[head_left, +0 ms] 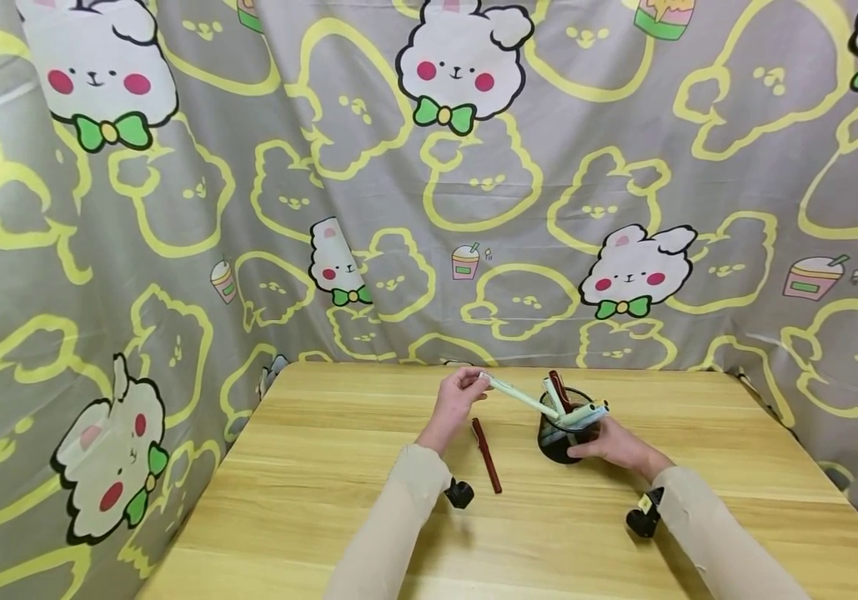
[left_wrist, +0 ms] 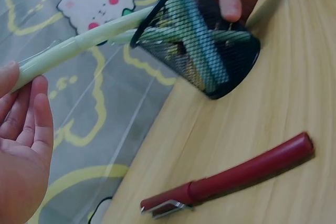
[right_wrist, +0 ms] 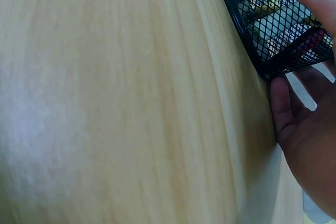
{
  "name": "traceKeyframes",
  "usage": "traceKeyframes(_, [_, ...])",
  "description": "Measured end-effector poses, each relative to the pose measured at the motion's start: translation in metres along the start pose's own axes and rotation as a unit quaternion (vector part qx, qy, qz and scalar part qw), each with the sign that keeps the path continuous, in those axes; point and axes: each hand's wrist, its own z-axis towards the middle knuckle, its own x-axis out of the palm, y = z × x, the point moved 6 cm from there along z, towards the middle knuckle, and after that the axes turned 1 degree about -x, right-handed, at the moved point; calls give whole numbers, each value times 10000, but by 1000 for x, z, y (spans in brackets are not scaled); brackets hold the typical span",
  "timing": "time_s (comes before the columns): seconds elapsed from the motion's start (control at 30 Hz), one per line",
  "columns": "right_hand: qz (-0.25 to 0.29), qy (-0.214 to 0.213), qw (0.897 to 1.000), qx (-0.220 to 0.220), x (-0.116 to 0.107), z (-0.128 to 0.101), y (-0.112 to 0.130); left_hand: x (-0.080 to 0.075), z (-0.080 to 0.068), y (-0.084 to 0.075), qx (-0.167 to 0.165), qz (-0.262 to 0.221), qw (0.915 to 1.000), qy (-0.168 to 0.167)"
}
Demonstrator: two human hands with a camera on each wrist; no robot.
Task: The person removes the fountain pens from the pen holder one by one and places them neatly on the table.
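My left hand [head_left: 461,398] pinches the end of a pale green pen [head_left: 522,395] between thumb and fingers. The pen's other end reaches over the rim into a black mesh pen holder [left_wrist: 236,69]. Around the holder's side, my right hand [head_left: 616,446] grips with thumb and fingers. Several pens stand in the holder, among them a dark red pen [head_left: 559,390] and pale green and blue ones. A second dark red pen [left_wrist: 247,174] with a metal clip lies on the table, to the right of my left wrist in the head view.
The wooden table [head_left: 308,467] reaches back to a grey curtain [head_left: 398,183] with cartoon prints, which hangs behind it and along the left side. Black wrist-worn devices [head_left: 460,493] sit at both sleeves.
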Motion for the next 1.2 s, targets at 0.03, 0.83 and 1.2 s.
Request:
traceKeyframes(0.03, [14, 8, 10000, 1, 0, 0, 0, -5, 2, 3, 19, -55, 10000, -60])
traceKeyframes(0.83, [-177, -80, 9997, 111, -1, -3, 0, -96, -11, 40, -889, 673, 9936, -190])
traceKeyframes(1.2, [-198, -76, 9997, 139, 1, -2, 0, -94, -18, 62, -1165, 1483, 9817, 280])
